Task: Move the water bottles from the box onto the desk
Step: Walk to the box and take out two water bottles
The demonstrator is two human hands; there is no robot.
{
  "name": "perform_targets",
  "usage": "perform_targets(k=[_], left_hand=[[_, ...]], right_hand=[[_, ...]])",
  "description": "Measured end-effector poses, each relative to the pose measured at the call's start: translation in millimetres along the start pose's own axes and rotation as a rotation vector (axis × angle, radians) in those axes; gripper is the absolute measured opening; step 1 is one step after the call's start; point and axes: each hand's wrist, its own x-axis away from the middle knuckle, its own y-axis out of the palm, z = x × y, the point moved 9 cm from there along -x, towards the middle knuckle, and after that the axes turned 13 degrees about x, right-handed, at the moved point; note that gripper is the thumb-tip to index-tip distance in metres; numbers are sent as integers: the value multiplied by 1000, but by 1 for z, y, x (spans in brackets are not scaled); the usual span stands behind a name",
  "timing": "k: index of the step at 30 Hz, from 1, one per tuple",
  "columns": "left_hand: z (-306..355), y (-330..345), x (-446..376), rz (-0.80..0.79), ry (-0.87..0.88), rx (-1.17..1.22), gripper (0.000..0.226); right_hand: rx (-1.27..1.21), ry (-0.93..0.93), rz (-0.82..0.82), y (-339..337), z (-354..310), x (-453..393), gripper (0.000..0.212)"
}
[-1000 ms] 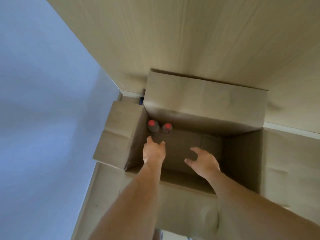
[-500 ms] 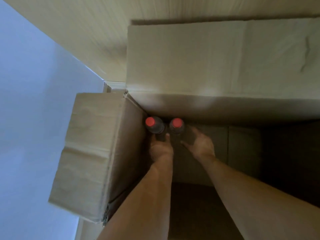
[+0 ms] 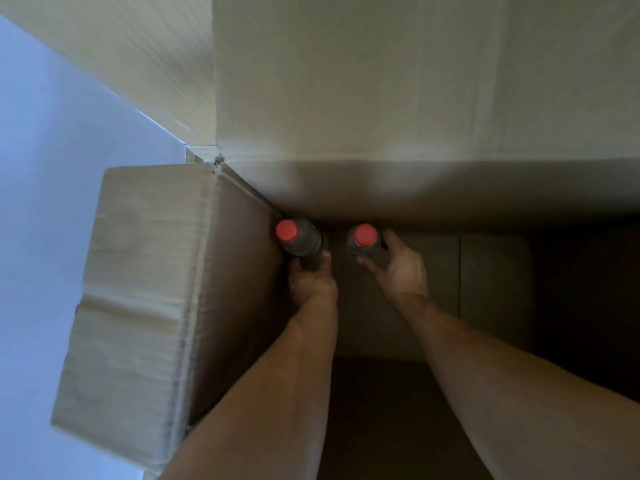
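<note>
Water bottles, two of them, red caps, stand upright at the bottom of the cardboard box (image 3: 145,292), in the far-left corner. Left bottle (image 3: 300,240) sits right against the left wall; right bottle (image 3: 364,241) just beside it, small gap between. Left hand (image 3: 311,280) is wrapped round the lower body of the left bottle, fingers mostly hidden behind it, one fingertip showing at the near side. Right hand (image 3: 401,266) curls round the right bottle from its right side, thumb in front, fingers behind. Both look like firm grips, but palm contact can't be confirmed in the dim light. Step in hand, as I judge it: grasp made, lift not yet begun. To do it well, pull both straight up and keep them vertical, since the box is deep and the walls are close. The left bottle has little room at the wall, so ease it slightly inward before raising. Grip low on the body is fine, but squeeze gently; thin plastic may flex. Clear the rim and the open flaps before swinging toward the desk, which is not in view here.
</note>
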Motion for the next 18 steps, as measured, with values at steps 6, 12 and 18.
perform_targets(k=[6,12,18], left_hand=[[-1,15,-14,129,-33,185,71],[1,17,-8,248,49,223,69],[-1,13,25,212,114,130,60]], right_hand=[[-8,48,-71,-29,46,17,57],[-10,63,-94,-48,76,33,60],[-48,56,-85,-62,86,47,57]])
